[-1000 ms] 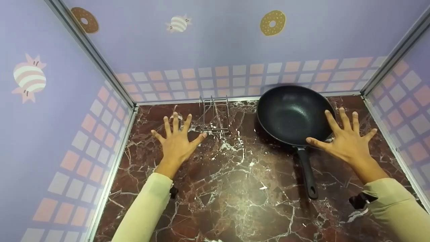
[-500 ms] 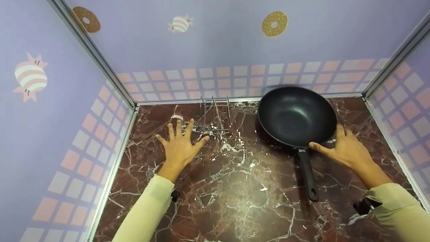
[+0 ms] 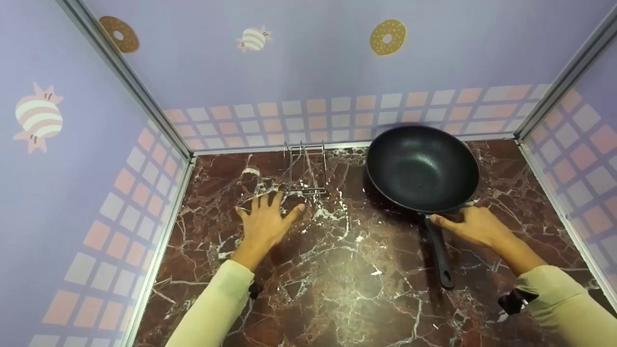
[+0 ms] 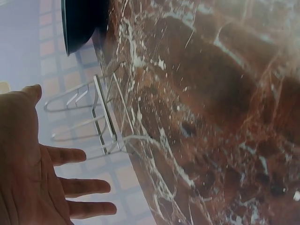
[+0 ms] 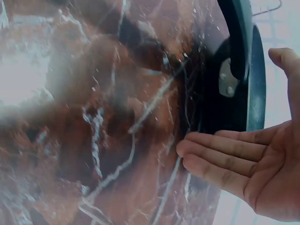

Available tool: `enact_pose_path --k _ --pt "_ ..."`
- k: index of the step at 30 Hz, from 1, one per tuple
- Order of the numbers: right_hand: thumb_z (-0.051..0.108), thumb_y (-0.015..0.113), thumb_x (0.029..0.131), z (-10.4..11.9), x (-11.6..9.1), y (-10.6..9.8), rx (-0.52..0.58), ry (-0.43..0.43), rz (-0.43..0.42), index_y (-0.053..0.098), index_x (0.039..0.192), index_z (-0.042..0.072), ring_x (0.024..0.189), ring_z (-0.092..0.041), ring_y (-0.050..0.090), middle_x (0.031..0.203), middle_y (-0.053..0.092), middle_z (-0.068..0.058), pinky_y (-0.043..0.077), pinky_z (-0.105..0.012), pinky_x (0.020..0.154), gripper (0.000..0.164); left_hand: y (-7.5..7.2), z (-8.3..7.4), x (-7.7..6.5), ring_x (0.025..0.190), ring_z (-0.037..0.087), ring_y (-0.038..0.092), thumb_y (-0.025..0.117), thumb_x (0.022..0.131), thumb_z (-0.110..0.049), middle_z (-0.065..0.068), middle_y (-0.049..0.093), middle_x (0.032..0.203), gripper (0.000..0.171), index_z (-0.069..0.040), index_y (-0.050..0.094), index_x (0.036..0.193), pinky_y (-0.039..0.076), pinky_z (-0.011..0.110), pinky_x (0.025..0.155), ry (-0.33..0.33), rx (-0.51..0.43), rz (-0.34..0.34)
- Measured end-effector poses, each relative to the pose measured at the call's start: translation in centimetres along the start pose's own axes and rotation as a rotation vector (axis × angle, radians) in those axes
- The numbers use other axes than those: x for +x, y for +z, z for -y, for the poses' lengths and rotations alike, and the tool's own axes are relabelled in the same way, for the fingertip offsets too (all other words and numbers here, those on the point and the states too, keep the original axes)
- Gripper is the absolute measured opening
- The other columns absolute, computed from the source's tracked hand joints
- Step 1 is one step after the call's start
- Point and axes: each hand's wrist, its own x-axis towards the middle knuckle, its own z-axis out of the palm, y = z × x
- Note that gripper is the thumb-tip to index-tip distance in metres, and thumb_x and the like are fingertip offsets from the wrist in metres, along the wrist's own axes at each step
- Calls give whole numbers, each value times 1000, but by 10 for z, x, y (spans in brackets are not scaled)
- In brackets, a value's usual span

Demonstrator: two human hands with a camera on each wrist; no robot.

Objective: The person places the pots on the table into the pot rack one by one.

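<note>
A black frying pan (image 3: 422,166) rests on the marble-patterned surface at the right, its black handle (image 3: 439,253) pointing toward me. My right hand (image 3: 475,226) is just right of where handle and bowl meet, thumb near the handle's base. In the right wrist view its fingers (image 5: 225,152) extend loosely beside the pan's underside (image 5: 229,110), the thumb apart from them. A small metal wire rack (image 3: 307,168) stands against the back wall, left of the pan. Short of the rack, to its left, my left hand (image 3: 264,229) hovers with fingers extended and thumb spread, holding nothing.
A dark red, white-veined marble surface (image 3: 337,299) lies under everything. Purple panels close it in: a back wall (image 3: 313,72), a left wall (image 3: 96,144) and a right wall (image 3: 588,159), with metal edging at the corners.
My right hand has come down and left from the pan's right rim to the handle's base, its spread fingers drawing together. My left hand has drawn back toward me slightly. The pan stays put.
</note>
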Motion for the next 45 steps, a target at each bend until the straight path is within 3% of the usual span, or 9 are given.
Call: enact_pose_path --k 3,10,15,18,23,27,31,37,45 --pt "76 60 102 5 1 3 46 16 37 56 67 21 62 -20 54 61 53 5 43 -34 63 65 3 -6 -1 163 50 38 32 102 -90 24 44 173 99 -20 39 172 17 88 127 7 2 17" --pt "70 65 103 8 6 9 228 48 162 77 88 8 72 -22 75 81 79 -8 58 -33 66 65 11 -24 -4 157 50 46 29 103 -88 24 49 169 98 -18 42 170 29 82 128 41 0 60" --pt "59 71 104 8 8 18 415 84 221 72 92 7 73 -19 74 78 73 -1 61 -32 66 54 16 -40 -10 158 51 45 31 105 -85 25 49 169 93 -18 43 169 30 79 129 77 -27 90" --pt "48 73 106 8 9 24 617 100 286 72 102 2 75 -17 75 82 76 -1 65 -30 69 47 19 -49 -15 158 50 45 31 106 -85 25 50 168 93 -19 44 169 28 79 130 109 -35 103" --pt "26 69 112 7 10 35 986 94 454 68 119 -6 98 -27 85 107 84 -19 70 -41 93 33 25 -63 -21 157 50 47 28 104 -88 25 49 169 98 -16 43 169 28 79 130 169 -26 115" --pt "21 67 113 7 13 40 1166 123 523 72 110 1 98 -26 85 106 84 -20 70 -40 94 20 31 -72 -27 156 50 48 27 104 -88 25 47 170 99 -15 43 169 31 78 129 203 -14 129" --pt "19 64 114 7 18 45 1315 178 576 73 108 3 97 -24 85 105 84 -18 69 -36 94 19 38 -81 -32 158 51 46 30 105 -86 25 46 171 96 -15 45 168 34 77 128 225 -13 146" --pt "17 56 117 6 23 49 1452 264 593 72 109 4 98 -22 85 106 84 -15 69 -34 96 22 46 -94 -37 155 47 50 28 105 -87 22 53 167 96 -16 45 168 38 73 128 259 -7 161" --pt "17 60 116 14 21 52 1486 348 558 69 108 4 91 -21 85 100 84 -14 69 -32 91 18 53 -115 -44 155 44 52 29 105 -87 22 54 166 97 -13 47 167 41 71 128 315 -22 187"
